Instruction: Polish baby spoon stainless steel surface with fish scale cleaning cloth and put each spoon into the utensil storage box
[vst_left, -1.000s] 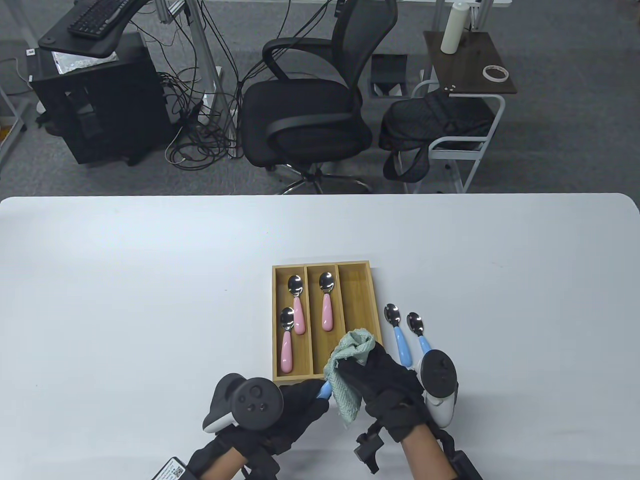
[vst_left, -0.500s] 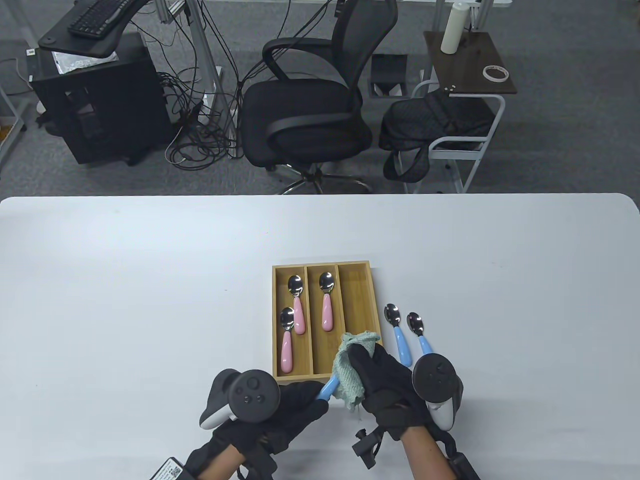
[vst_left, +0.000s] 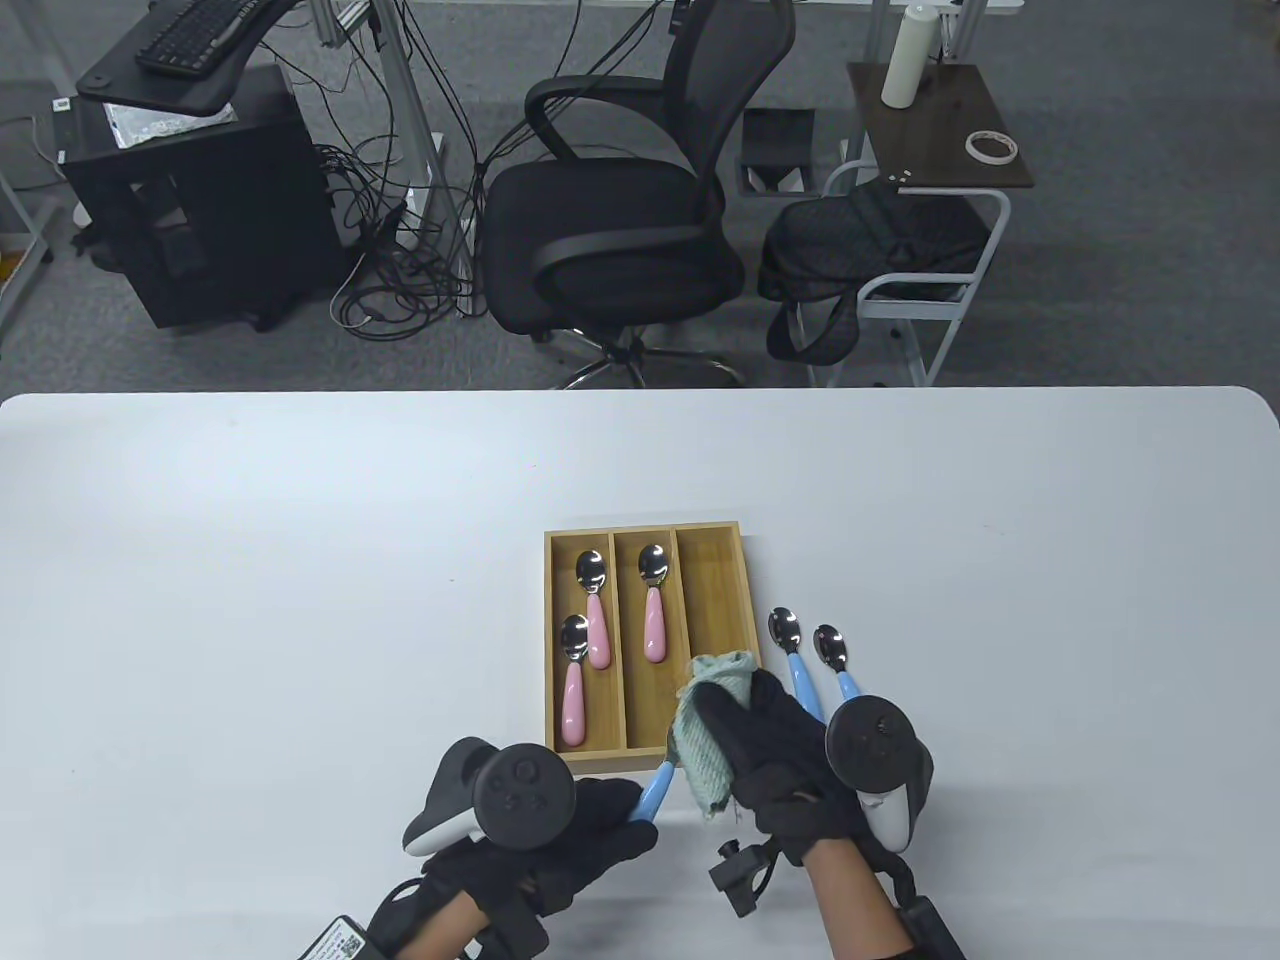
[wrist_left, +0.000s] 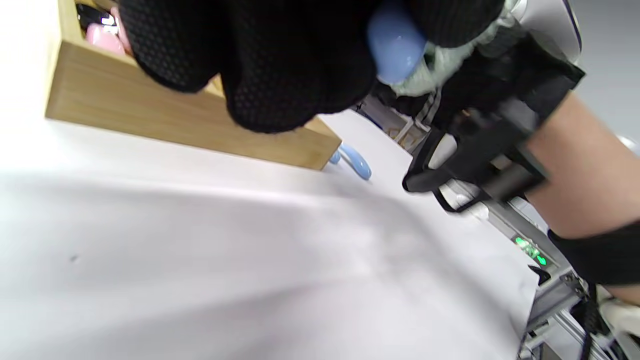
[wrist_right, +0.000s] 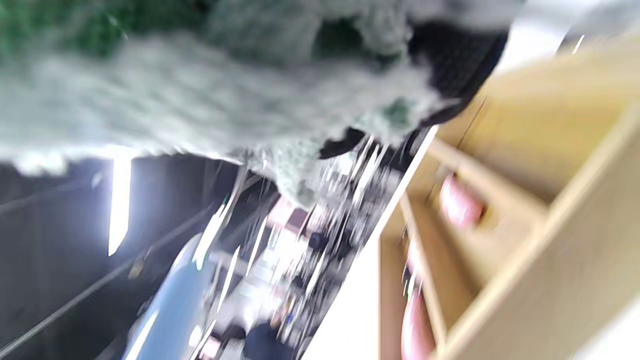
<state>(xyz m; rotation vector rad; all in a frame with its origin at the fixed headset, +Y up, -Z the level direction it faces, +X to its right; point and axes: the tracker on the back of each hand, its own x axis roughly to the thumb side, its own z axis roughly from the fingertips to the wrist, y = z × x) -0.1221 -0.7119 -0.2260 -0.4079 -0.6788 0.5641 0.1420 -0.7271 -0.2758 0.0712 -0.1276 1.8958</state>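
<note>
My left hand grips the blue handle of a baby spoon just in front of the wooden storage box; the handle's end shows between the gloved fingers. My right hand holds the pale green cloth bunched around that spoon's bowl, which is hidden. The cloth fills the top of the right wrist view. Three pink-handled spoons lie in the box's left and middle compartments. Two blue-handled spoons lie on the table to the right of the box.
The white table reaches far left, right and back. The box's right compartment holds no spoon; the cloth overhangs its near end. Beyond the table's far edge stand an office chair, a side table and a black cabinet.
The held spoon's handle has swung more upright and slightly right. My right hand with the cloth shifted a little right and towards me along the bowl; my left hand moved slightly right.
</note>
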